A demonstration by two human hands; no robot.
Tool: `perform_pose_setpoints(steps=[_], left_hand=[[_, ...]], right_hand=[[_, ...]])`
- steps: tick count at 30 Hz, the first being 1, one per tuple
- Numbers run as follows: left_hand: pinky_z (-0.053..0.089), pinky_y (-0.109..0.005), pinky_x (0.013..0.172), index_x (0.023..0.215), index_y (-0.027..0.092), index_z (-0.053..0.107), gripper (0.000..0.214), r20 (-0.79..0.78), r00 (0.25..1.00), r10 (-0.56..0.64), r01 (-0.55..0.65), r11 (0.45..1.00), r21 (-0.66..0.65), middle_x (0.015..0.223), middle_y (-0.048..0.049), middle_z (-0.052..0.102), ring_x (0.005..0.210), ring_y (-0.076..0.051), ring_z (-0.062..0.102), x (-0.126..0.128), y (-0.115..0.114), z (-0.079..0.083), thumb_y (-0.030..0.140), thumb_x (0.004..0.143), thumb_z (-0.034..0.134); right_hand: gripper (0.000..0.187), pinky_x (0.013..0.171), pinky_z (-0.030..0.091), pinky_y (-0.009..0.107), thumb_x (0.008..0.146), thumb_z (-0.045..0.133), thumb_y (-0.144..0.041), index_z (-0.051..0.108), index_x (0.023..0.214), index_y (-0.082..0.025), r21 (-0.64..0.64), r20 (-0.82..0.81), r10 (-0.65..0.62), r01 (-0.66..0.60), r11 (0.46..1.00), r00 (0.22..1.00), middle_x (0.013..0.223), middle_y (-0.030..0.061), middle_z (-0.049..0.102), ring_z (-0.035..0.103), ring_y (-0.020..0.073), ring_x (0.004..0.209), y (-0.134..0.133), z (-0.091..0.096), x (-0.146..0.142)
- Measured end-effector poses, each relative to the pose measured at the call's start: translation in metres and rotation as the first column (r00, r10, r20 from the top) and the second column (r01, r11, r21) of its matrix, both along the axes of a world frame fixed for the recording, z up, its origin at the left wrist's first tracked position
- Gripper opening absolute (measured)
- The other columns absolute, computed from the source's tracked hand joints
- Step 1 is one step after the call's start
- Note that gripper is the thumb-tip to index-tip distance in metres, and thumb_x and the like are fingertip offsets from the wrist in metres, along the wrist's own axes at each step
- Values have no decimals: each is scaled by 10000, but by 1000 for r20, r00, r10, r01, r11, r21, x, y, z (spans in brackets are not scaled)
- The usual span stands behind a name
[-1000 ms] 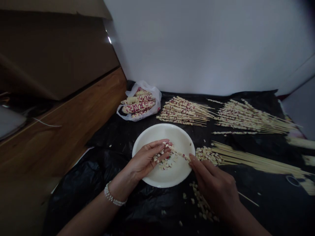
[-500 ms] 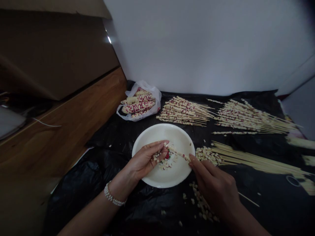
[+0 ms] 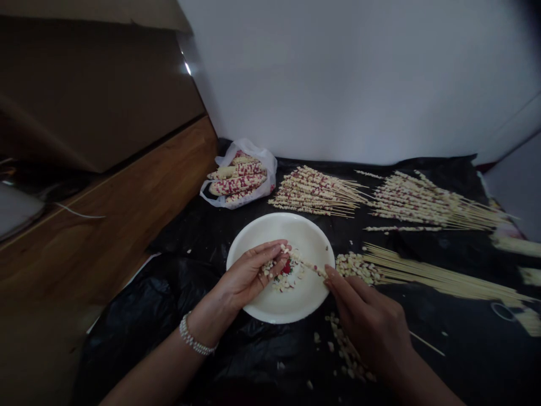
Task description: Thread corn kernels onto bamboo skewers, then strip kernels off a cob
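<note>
Skewer (image 3: 316, 269) slants over roomy bowl (image 3: 310, 296), right fingers (image 3: 338, 280) gripping it near the rim (image 3: 332, 253), left fingers (image 3: 267, 256) holding kernels (image 3: 267, 269).

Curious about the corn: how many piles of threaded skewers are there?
2: a left pile of pale-and-purple corn skewers beyond the round white bowl, a right pile alongside.

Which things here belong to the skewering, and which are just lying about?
Part of the job:
skewer in the right hand
white bowl
loose kernels
bare sticks
loaded skewers
bagged corn cobs

Apparently just lying about:
white cord
pale ring
</note>
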State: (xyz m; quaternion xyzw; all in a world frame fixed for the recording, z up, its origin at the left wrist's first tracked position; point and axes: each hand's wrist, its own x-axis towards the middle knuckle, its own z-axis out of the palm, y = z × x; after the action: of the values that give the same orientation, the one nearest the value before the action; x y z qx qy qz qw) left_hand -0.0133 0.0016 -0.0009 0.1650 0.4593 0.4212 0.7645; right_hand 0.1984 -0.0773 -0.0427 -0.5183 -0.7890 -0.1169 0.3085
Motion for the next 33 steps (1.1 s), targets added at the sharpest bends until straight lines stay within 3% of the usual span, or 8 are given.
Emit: perform_pose_setpoints(steps=[6, 24, 33], left_hand=[[552, -157, 708, 879, 107, 728, 125, -14, 1000, 2, -2, 1000, 6, 772, -43, 711, 699, -86, 670, -1, 0, -1, 47, 796, 656], [570, -160, 721, 870, 104, 731, 138, -12, 999, 35, -35, 999, 1, 837, -55, 733, 743, -91, 686, -2, 0, -5, 31, 758, 696], [556, -162, 717, 895, 93, 734, 154, -33, 999, -15, 16, 1000, 20, 842, -64, 726, 713, -87, 674, -4, -1, -7, 53, 747, 717]], right_hand=[[373, 490, 377, 277, 887, 529, -75, 594, 1243, -164, -4, -3, -7, 7, 1000, 1000, 768, 12, 665, 582, 115, 555, 0, -2, 0], [343, 507, 389, 275, 908, 517, -89, 599, 1232, -165, -14, 1, 4, -3, 1000, 1000, 761, 14, 657, 571, 112, 549, -1, -1, 0], [353, 528, 409, 273, 897, 509, -60, 611, 1226, -138, 0, -14, 41, -41, 999, 999, 767, 28, 654, 588, 119, 582, -1, -2, 0]])
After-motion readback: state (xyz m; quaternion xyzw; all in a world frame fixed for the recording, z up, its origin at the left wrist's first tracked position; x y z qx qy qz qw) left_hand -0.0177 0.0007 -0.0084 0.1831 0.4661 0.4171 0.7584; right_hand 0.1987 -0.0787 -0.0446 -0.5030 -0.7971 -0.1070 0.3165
